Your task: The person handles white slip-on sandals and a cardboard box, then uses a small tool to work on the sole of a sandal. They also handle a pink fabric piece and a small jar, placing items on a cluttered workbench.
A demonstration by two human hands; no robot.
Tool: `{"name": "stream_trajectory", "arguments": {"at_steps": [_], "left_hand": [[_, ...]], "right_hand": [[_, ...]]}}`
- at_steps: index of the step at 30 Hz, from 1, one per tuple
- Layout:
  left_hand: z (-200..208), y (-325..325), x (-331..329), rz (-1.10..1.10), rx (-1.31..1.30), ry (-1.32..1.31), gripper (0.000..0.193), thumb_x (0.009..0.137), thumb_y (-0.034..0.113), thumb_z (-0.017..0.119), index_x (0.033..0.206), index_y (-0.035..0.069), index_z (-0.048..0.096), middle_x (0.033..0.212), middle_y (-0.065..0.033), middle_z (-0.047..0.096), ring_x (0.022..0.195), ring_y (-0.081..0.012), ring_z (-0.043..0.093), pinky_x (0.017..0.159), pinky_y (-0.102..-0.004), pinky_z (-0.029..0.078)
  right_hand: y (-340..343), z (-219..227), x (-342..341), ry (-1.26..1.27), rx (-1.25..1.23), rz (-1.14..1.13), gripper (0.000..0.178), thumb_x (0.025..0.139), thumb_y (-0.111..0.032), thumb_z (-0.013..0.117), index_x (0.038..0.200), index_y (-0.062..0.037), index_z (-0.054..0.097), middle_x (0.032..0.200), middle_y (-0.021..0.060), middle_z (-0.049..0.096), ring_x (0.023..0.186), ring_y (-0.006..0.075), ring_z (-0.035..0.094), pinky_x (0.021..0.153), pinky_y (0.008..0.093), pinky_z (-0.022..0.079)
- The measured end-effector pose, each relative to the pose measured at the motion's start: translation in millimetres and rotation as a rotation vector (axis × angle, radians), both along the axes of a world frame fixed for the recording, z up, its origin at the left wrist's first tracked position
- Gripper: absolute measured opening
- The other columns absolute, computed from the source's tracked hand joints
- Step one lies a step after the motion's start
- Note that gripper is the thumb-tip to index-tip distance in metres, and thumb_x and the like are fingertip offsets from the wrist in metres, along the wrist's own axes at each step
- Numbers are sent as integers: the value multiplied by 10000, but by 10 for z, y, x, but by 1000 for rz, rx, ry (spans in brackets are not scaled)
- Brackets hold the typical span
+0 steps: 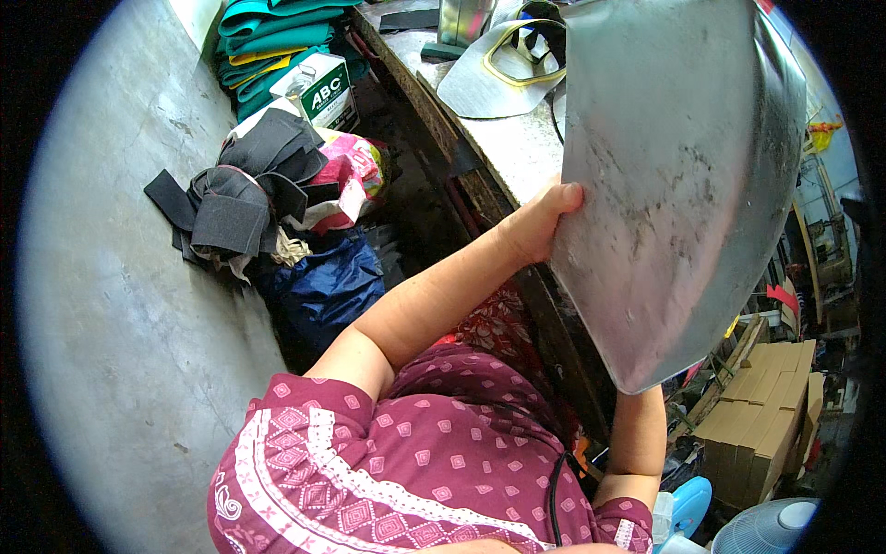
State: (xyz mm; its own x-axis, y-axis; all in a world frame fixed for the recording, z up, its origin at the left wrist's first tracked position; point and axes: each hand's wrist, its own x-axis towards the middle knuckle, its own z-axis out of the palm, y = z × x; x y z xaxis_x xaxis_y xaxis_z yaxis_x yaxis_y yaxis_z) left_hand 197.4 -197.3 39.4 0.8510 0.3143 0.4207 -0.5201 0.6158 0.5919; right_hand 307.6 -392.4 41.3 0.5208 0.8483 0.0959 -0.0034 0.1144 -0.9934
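A large grey, glossy sheet (664,175) with dark scuffs is held up in front of me, curved along its right side and tapering to a rounded lower tip. My left hand (543,222) is closed on its left edge, thumb on the near face and fingers out of sight behind. My right forearm (639,429) rises behind the lower tip, and the sheet hides my right hand. Behind the sheet, a flat silver piece (472,81) with a yellow-edged opening lies on the worktable (517,152), beside a dark blue rounded item (543,13).
Left of the table are dark fabric strips (235,208), a blue plastic bag (332,282), a white-and-green box (323,92) and folded teal cloth (277,32). A metallic container (464,20) stands on the tabletop. Cardboard boxes (761,397) and a fan (766,528) are at the right.
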Motion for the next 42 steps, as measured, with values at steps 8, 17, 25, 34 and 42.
{"name": "stream_trajectory", "arguments": {"at_steps": [8,17,25,34,42], "left_hand": [[-77,-9,53,-53,-47,19,1030,687,603,794,1422,6,388,1254,-186,602,1103,-276,633,914,-424,548],[-149,31,25,-97,2,65,1004,708,574,786,1433,9,383,1285,-169,582,1094,-277,633,918,-409,544],[-199,18,-103,-26,-56,48,973,753,603,745,1436,10,388,1310,-187,568,1138,-303,606,935,-444,531],[-321,-2,-133,-18,-161,68,928,762,727,662,1404,80,486,1362,-141,564,1200,-300,572,1014,-476,472],[-326,12,-143,1,-118,109,926,778,758,607,1426,112,465,1358,-132,566,1201,-299,568,1015,-475,470]], "right_hand": [[66,-15,-11,11,6,15,340,880,-117,580,1211,-43,552,820,107,674,527,140,509,477,279,425],[135,-37,-18,19,4,37,348,892,-142,578,1227,-56,542,843,107,665,547,139,502,486,278,424],[174,-10,-14,16,13,40,355,902,-165,576,1241,-67,534,864,108,657,565,139,496,495,277,422],[237,-21,-32,23,16,44,364,913,-190,573,1257,-80,524,887,108,648,585,138,489,505,276,421],[253,-3,-23,33,22,55,372,923,-212,571,1271,-91,516,907,108,640,603,138,482,514,275,420]]}}
